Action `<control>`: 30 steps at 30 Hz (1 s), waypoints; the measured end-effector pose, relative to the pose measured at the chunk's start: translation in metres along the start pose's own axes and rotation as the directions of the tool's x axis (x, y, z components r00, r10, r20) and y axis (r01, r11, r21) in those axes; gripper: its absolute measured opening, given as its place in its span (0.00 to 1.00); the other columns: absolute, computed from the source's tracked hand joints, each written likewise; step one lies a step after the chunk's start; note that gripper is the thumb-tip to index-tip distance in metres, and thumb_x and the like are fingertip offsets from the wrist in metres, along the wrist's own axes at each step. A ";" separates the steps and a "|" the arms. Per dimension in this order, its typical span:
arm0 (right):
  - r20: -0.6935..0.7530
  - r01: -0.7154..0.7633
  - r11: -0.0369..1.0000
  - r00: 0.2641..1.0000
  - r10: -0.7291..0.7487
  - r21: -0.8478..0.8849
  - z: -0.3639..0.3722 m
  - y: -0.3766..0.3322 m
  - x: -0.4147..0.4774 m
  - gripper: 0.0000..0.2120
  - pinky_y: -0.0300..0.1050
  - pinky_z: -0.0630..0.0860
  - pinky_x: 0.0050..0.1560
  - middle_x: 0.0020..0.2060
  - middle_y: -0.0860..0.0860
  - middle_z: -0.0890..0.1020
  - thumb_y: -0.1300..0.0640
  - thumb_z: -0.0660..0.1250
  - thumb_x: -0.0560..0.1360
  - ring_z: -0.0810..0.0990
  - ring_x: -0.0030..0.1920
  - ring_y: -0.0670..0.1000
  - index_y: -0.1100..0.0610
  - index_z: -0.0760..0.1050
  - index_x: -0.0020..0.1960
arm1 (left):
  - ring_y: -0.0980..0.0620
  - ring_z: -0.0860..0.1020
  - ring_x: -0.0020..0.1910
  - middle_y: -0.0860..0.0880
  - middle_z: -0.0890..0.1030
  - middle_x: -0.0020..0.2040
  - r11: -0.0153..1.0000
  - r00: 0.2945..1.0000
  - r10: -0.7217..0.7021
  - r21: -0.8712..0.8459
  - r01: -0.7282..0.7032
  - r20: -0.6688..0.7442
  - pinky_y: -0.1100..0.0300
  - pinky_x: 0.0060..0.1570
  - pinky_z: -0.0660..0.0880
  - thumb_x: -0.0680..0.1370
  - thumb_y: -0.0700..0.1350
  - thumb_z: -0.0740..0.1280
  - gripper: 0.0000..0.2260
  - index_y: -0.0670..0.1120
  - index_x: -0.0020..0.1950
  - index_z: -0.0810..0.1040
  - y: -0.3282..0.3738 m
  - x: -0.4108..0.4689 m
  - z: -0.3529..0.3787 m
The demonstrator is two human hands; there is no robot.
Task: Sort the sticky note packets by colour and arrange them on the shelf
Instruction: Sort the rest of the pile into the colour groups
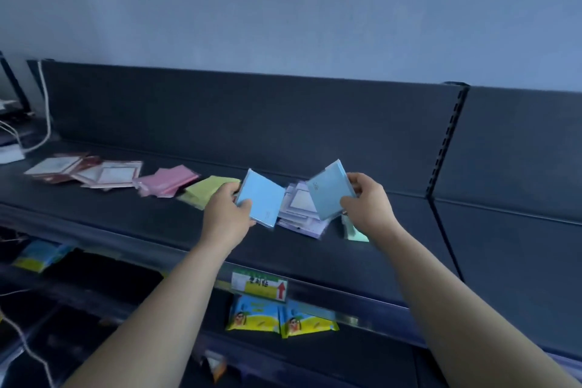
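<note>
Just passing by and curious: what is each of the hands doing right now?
Left hand: gripping a blue packet.
Right hand: pinching a second blue packet.

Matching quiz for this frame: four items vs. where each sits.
Items:
1. pink packets
2. yellow packets
3. green packet
4. price tag

Places:
A. on the front edge of the shelf
B. just left of the left hand
C. partly hidden by the right hand
D. next to the red-bordered packets

Pairs: 1-D, 2-B, 3-C, 4-A
</note>
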State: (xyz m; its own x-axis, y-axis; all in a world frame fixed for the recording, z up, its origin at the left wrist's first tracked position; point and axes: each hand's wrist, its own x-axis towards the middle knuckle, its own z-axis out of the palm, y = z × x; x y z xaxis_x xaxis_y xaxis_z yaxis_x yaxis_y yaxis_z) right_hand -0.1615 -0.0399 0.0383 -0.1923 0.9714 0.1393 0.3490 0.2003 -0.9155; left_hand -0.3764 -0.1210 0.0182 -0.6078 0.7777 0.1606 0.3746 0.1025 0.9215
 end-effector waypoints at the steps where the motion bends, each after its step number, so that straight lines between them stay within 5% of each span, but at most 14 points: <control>1: -0.003 -0.013 1.000 1.000 0.013 -0.004 0.008 -0.003 0.003 0.21 0.47 0.78 0.41 0.45 0.43 0.79 0.69 0.56 0.72 0.79 0.42 0.48 0.50 0.73 0.59 | 0.46 0.81 0.50 0.48 0.78 0.57 1.000 1.000 0.004 0.031 -0.003 -0.005 0.55 0.38 0.82 0.79 0.37 0.62 0.11 0.44 0.60 0.74 -0.005 0.011 -0.005; 8: 0.012 -0.017 1.000 1.000 0.017 -0.014 0.042 -0.012 0.036 0.18 0.40 0.77 0.37 0.49 0.47 0.80 0.68 0.57 0.72 0.80 0.45 0.49 0.54 0.74 0.58 | 0.43 0.82 0.46 0.45 0.80 0.50 0.993 1.000 -0.011 0.117 0.013 -0.020 0.42 0.45 0.81 0.77 0.39 0.64 0.05 0.48 0.44 0.73 -0.019 0.073 -0.002; 15: 0.081 -0.042 0.999 0.996 0.042 0.004 0.069 -0.016 0.081 0.14 0.56 0.81 0.50 0.49 0.49 0.81 0.68 0.60 0.73 0.82 0.48 0.54 0.55 0.74 0.55 | 0.49 0.77 0.42 0.48 0.80 0.49 0.905 0.998 0.001 0.425 -0.025 0.058 0.59 0.34 0.70 0.79 0.44 0.65 0.09 0.43 0.56 0.76 -0.030 0.104 0.013; 22: 0.203 -0.034 0.997 0.978 0.047 -0.064 0.109 -0.021 0.107 0.11 0.51 0.80 0.44 0.47 0.54 0.82 0.67 0.62 0.73 0.80 0.39 0.53 0.59 0.76 0.54 | 0.50 0.77 0.40 0.48 0.81 0.42 0.823 0.990 0.130 0.551 -0.138 0.055 0.51 0.42 0.75 0.80 0.43 0.62 0.07 0.43 0.46 0.78 -0.041 0.101 0.001; 27: 0.278 0.061 0.966 0.960 0.012 -0.252 0.128 -0.020 0.107 0.10 0.52 0.78 0.46 0.48 0.60 0.83 0.64 0.65 0.74 0.81 0.47 0.59 0.64 0.78 0.54 | 0.52 0.78 0.44 0.51 0.82 0.46 0.827 0.982 0.187 0.538 -0.163 0.010 0.57 0.42 0.73 0.80 0.44 0.62 0.07 0.46 0.50 0.79 -0.041 0.094 -0.009; 30: 0.292 0.123 0.926 0.956 -0.014 -0.357 0.132 -0.020 0.102 0.04 0.43 0.69 0.34 0.33 0.54 0.77 0.62 0.66 0.72 0.73 0.33 0.52 0.58 0.74 0.39 | 0.52 0.78 0.48 0.52 0.81 0.50 0.826 0.981 0.195 0.540 -0.161 -0.007 0.58 0.44 0.73 0.80 0.47 0.63 0.08 0.46 0.54 0.80 -0.039 0.087 -0.015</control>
State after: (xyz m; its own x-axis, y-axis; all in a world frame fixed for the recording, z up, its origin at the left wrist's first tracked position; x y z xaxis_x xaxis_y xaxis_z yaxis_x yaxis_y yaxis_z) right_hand -0.3095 0.0387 0.0205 -0.4564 0.8891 0.0364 0.6268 0.3502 -0.6960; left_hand -0.4543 -0.0662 0.0012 -0.5277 0.7786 0.3396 0.7852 0.2945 0.5447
